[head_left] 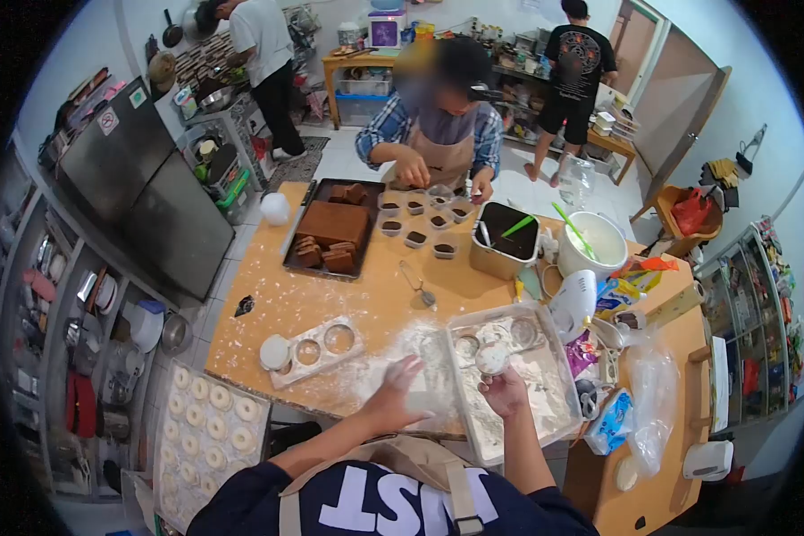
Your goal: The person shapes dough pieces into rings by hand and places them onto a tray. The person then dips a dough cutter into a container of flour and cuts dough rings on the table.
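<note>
My right hand point(505, 393) is over a white tray of flour point(476, 438), its fingers closed on a round, flour-white piece point(491, 359); whether it is dough or a small tool I cannot make out. Ring-shaped pieces lie in the flour beyond it. My left hand point(395, 397) hovers at or just above the floured tabletop point(420, 344), fingers stretched apart and holding nothing. Left of it, a floured board point(317, 364) bears two ring cutters point(339, 338) and a round white piece point(275, 351). A small strainer point(427, 297) lies farther back.
Ring doughnuts point(214, 456) fill a tray at lower left. Across the table, a person point(433, 134) works over small cups point(415, 238) beside chocolate cake point(332, 223). A dark-filled tin point(500, 259), white bucket point(594, 246), hand mixer point(573, 302) and packets crowd the right.
</note>
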Available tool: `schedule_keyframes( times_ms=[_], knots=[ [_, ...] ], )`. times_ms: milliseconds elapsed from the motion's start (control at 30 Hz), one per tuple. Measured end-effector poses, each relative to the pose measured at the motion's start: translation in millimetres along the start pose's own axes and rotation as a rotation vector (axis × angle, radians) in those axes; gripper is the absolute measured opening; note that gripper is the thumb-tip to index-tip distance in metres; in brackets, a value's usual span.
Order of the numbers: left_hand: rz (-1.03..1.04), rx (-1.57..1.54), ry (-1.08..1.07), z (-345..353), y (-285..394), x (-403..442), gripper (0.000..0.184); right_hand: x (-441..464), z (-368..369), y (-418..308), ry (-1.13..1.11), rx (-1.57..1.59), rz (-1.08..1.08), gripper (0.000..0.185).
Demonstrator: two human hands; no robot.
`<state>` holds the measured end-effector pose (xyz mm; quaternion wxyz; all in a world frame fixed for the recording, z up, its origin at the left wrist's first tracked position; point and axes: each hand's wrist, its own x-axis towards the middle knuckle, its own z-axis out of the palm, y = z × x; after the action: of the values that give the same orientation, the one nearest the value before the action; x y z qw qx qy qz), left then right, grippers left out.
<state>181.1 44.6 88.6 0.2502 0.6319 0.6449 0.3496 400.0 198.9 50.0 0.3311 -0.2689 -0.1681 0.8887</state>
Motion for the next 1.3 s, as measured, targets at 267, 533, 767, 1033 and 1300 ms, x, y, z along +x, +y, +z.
schedule_keyframes(
  times_ms=[267,533,767,1033,1300],
  knots=[
    [0.057,0.006,0.002,-5.3,-32.1,7.0,0.09,16.3,50.6,96.5,-0.078,-0.17,0.259,0.044],
    [0.222,0.219,-0.014,3.0,-15.6,51.7,0.074,10.6,31.8,90.8,-0.181,0.176,0.112,0.042],
    [0.363,0.132,-0.137,73.6,30.1,83.8,0.061,-37.8,3.2,48.9,0.037,0.387,-0.184,0.032],
    [0.355,0.058,-0.204,145.3,68.8,88.6,0.04,-76.5,-60.7,21.6,0.042,0.393,-0.29,0.031],
    [0.152,-0.172,-0.026,185.6,59.1,92.6,0.047,-70.3,-108.9,1.6,0.205,0.094,-0.33,0.031]
  ],
)
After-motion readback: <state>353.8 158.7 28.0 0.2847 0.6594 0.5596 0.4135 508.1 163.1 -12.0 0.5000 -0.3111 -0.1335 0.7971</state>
